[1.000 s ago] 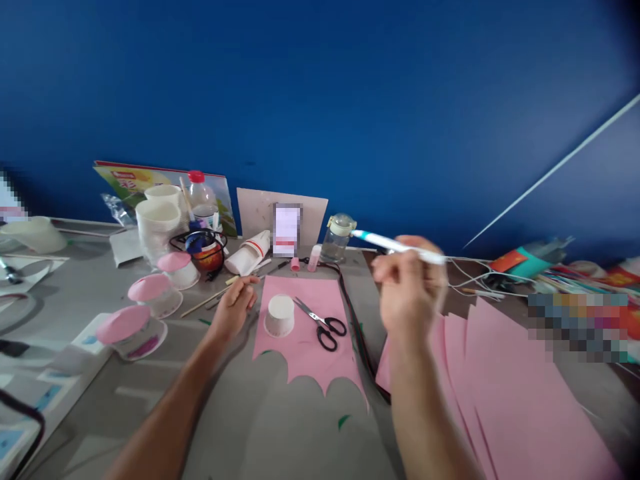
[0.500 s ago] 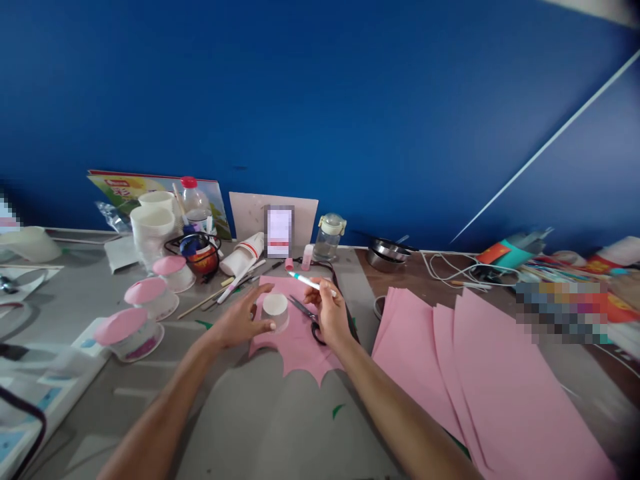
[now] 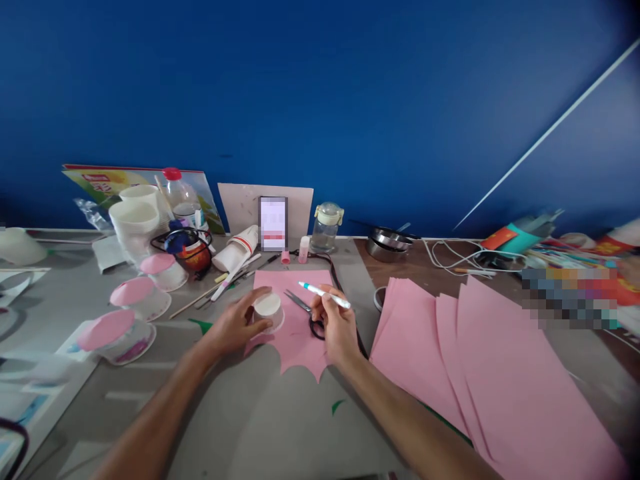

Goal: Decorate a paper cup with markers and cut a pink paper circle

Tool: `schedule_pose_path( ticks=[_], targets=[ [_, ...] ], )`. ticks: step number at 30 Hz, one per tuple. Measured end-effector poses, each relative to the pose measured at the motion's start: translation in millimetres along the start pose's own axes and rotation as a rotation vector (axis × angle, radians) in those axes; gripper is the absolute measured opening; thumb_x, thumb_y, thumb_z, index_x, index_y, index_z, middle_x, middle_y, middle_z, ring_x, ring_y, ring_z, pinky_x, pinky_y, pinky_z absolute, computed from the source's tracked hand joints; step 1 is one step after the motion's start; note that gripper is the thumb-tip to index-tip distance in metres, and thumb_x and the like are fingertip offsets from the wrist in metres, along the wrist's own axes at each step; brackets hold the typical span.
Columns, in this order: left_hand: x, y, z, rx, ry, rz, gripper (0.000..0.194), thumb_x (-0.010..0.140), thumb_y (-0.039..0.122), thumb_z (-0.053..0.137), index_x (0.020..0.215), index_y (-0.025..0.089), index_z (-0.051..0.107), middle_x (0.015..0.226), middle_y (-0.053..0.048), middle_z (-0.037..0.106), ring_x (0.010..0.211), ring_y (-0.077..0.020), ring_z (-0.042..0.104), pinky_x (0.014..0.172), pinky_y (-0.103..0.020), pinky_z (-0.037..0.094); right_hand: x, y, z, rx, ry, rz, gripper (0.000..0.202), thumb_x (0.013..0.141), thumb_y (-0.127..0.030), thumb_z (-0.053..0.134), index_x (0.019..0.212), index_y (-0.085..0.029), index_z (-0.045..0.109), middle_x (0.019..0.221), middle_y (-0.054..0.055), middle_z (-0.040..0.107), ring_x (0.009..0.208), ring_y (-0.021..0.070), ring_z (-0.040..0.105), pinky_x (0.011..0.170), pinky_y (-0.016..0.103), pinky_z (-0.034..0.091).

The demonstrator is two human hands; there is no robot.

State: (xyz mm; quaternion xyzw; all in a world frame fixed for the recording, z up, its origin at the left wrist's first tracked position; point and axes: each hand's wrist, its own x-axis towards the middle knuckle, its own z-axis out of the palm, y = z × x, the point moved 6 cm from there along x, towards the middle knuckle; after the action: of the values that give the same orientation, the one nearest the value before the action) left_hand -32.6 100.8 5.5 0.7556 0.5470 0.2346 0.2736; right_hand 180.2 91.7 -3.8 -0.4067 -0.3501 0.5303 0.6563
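My left hand [image 3: 245,321] is curved round the left side of a small white cup [image 3: 268,311], which stands upside down on a pink sheet [image 3: 300,350]. The sheet's lower edge is cut in scallops. A white pen [image 3: 323,294] with a teal band is pinched in my right hand [image 3: 337,323], its tip raised above the sheet and pointing up and left. Black-handled scissors [image 3: 300,303] lie on the sheet between my hands, their handles partly behind my right fingers.
Three cups with pink tops [image 3: 131,293] stand at the left. Pink sheets [image 3: 510,373] lie at the right. A phone [image 3: 273,223], a glass jar [image 3: 327,228] and metal bowls [image 3: 390,244] are at the back. A green scrap [image 3: 337,405] lies in front.
The pen in my right hand has tilted, with its tip now slightly further right and lower. My left thumb and fingers have closed in on the cup. The whole view has shifted slightly.
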Motion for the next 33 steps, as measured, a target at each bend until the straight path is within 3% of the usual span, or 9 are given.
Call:
schedule_pose_path(
  ticks=[5,12,15,18,23,27,33],
  targets=[
    [-2.0,-3.4,-1.9,-0.016,-0.008,0.006,0.068,0.081,0.039,0.061,0.142,0.015,0.043,0.078,0.001,0.061,0.061,-0.0149,0.049,0.059,-0.026,0.041,-6.0,3.3,3.3,-0.056,-0.075,-0.028,0.036,0.088,-0.050,0.058,0.106,-0.018,0.062,0.080,0.000,0.066,0.054,0.0090,0.053,0.051,0.024,0.043],
    [-3.1,-10.8,0.0,0.010,0.001,-0.034,0.068,0.080,0.047,0.062,0.136,0.012,0.049,0.079,-0.003,0.066,0.062,-0.0171,0.054,0.058,-0.027,0.043,-12.9,5.8,5.2,-0.139,-0.155,-0.149,0.037,0.093,-0.050,0.053,0.111,-0.019,0.061,0.082,0.004,0.067,0.064,0.0133,0.060,0.060,0.028,0.050],
    [-4.2,-11.0,0.8,-0.011,0.005,-0.033,0.066,0.079,0.046,0.062,0.135,0.014,0.049,0.097,-0.008,0.069,0.075,-0.0200,0.062,0.064,-0.028,0.047,-13.2,4.5,2.4,-0.188,-0.151,-0.169,0.033,0.093,-0.048,0.053,0.108,-0.019,0.062,0.081,0.003,0.067,0.068,0.0138,0.061,0.063,0.028,0.051],
    [-5.5,-10.4,0.0,-0.025,0.016,-0.024,0.065,0.078,0.046,0.064,0.133,0.016,0.051,0.119,-0.012,0.067,0.093,-0.0242,0.065,0.075,-0.031,0.050,-11.1,6.1,-2.1,-0.204,-0.124,-0.139,0.030,0.092,-0.047,0.055,0.104,-0.020,0.062,0.076,0.001,0.065,0.062,0.0121,0.057,0.056,0.025,0.048],
    [-6.8,-10.2,3.8,-0.057,0.021,-0.020,0.063,0.077,0.046,0.066,0.130,0.015,0.052,0.129,-0.014,0.063,0.107,-0.0284,0.062,0.085,-0.035,0.051,-5.6,14.5,-4.8,-0.265,-0.149,-0.109,0.037,0.093,-0.049,0.051,0.114,-0.020,0.061,0.080,0.003,0.068,0.067,0.0151,0.063,0.063,0.029,0.054],
    [-7.7,-4.9,13.0,-0.102,0.019,-0.033,0.063,0.079,0.043,0.064,0.133,0.015,0.050,0.126,-0.014,0.064,0.104,-0.0277,0.063,0.082,-0.035,0.052,0.5,17.4,-3.9,-0.478,-0.250,-0.159,0.038,0.096,-0.043,0.046,0.121,-0.019,0.060,0.089,0.007,0.072,0.075,0.0177,0.067,0.072,0.033,0.056],
    [-7.0,6.3,21.3,-0.102,0.010,-0.034,0.065,0.078,0.044,0.063,0.134,0.014,0.050,0.120,-0.014,0.067,0.098,-0.0277,0.065,0.078,-0.035,0.053,7.0,0.4,-2.5,-0.847,-0.308,-0.391,0.029,0.094,-0.029,0.049,0.118,-0.020,0.064,0.112,0.011,0.072,0.105,0.0241,0.067,0.093,0.039,0.051]
  ],
)
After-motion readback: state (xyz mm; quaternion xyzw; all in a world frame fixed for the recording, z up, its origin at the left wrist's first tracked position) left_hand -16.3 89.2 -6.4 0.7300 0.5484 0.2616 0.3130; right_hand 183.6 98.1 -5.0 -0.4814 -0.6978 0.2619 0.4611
